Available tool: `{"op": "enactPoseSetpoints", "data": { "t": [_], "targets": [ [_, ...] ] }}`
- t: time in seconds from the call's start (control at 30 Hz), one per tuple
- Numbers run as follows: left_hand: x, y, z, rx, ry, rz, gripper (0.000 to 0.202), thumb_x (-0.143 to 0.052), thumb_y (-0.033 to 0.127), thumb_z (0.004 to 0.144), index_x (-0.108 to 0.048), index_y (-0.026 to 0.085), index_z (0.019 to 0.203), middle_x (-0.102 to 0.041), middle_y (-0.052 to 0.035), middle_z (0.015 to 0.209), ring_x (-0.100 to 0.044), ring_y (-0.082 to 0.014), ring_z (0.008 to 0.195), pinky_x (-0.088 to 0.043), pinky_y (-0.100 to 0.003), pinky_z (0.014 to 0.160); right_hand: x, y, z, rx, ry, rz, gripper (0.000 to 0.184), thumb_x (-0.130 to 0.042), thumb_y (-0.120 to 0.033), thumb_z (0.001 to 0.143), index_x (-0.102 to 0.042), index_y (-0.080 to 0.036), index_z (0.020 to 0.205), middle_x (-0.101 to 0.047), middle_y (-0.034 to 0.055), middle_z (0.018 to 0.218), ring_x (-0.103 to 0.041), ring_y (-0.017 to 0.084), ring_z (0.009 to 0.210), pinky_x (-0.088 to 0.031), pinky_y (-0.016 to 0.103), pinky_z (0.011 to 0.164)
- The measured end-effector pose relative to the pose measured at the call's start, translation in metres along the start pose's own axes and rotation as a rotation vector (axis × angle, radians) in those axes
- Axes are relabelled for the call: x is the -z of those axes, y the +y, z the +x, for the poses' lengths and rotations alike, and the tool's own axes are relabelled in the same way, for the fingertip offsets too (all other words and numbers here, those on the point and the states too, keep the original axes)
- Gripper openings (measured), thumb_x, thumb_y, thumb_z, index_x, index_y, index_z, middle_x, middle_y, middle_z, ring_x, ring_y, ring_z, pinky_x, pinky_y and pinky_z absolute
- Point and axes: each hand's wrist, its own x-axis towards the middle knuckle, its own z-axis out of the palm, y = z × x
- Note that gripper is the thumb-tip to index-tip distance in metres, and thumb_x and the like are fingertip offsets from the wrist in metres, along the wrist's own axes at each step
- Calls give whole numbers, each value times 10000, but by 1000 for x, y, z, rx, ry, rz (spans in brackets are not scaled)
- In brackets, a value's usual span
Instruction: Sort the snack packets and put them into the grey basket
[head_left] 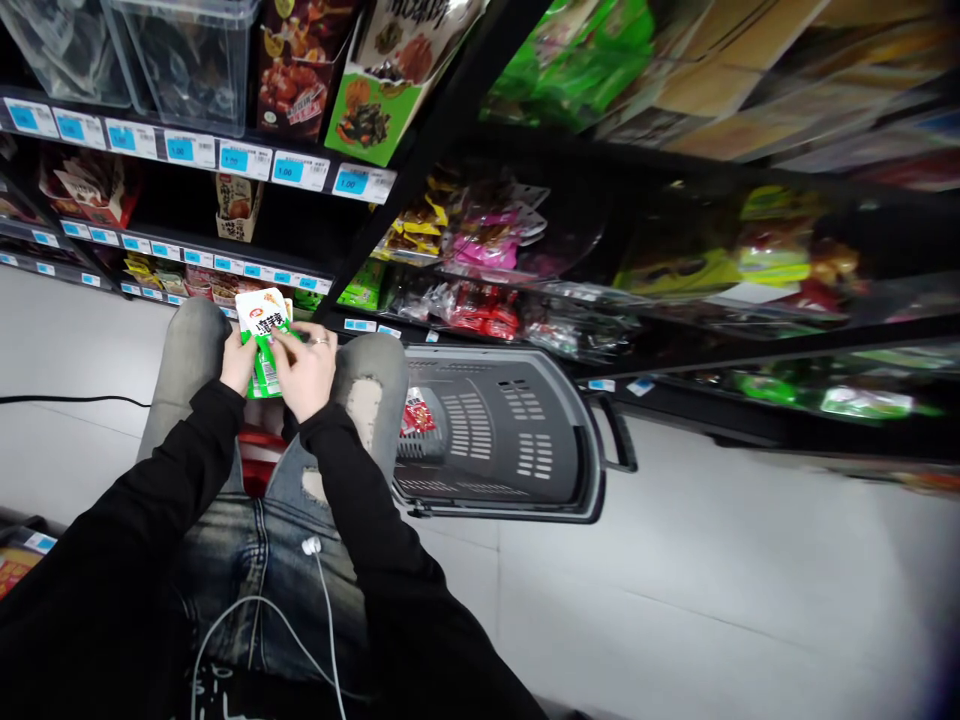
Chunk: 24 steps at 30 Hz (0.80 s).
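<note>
Both my hands hold a small stack of green-and-white snack packets (262, 335) between my knees. My left hand (238, 362) grips the stack's left edge with curled fingers. My right hand (306, 368), a ring on one finger, pinches the stack's right side from the front. I am seated or crouched in ripped grey jeans and black sleeves. A grey plastic shopping basket (555, 440) lies to the right of my right knee, with a red packet (417, 414) inside it.
Black store shelves (225, 160) with blue price tags and snack bags fill the top and right. Clear bins (187, 55) stand at top left. White earphone cable (315, 600) hangs over my lap. A black cable (75, 400) crosses the pale tiled floor on the left.
</note>
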Motion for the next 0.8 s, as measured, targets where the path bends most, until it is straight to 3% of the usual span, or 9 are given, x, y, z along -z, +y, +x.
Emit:
{"op": "enactPoseSetpoints", "data": {
  "t": [0.07, 0.17, 0.27, 0.4, 0.6, 0.8],
  "targets": [
    [0, 1, -1, 13, -7, 1, 244, -674, 204, 624, -630, 153, 859, -707, -31, 812, -650, -174, 788, -496, -279, 754, 3, 9, 6, -51, 20, 92, 250, -576, -300, 793, -646, -222, 1020, -559, 99, 1089, -519, 236, 1039, -410, 410, 949],
    [-2, 2, -3, 50, -6, 11, 256, -701, 229, 610, -626, 152, 842, -707, -36, 796, -658, -198, 804, -502, -301, 760, 6, 25, 13, -188, 9, 191, 391, -691, -344, 679, -604, -195, 1030, -569, 81, 1013, -565, 212, 906, -467, 378, 843],
    [-5, 5, -7, 120, -42, -49, 289, -716, 261, 603, -624, 152, 854, -709, -39, 789, -668, -214, 810, -506, -333, 780, 6, 37, 16, -298, -49, 364, 413, -748, -405, 586, -582, -198, 903, -593, 21, 853, -570, 180, 780, -480, 346, 759],
    [-8, 11, -10, 182, -107, -160, 348, -729, 271, 592, -620, 168, 906, -716, -33, 806, -677, -223, 830, -503, -364, 822, 9, 47, 19, -407, -131, 729, 378, -730, -436, 589, -500, -207, 781, -593, -34, 719, -562, 137, 688, -473, 285, 673],
    [-8, 14, -9, 218, -129, -178, 360, -725, 248, 587, -605, 181, 921, -708, -3, 764, -674, -189, 776, -506, -338, 813, 20, 53, 24, -435, 134, 795, 366, -702, -431, 631, -464, -209, 799, -583, -36, 750, -547, 112, 684, -456, 256, 673],
    [-7, 12, -7, 247, -99, -162, 292, -707, 234, 608, -618, 152, 874, -709, -27, 748, -673, -194, 729, -508, -350, 799, 21, 60, 25, -424, 217, 729, 350, -668, -412, 656, -435, -212, 823, -578, -20, 777, -548, 114, 707, -459, 255, 686]
  ]
}}
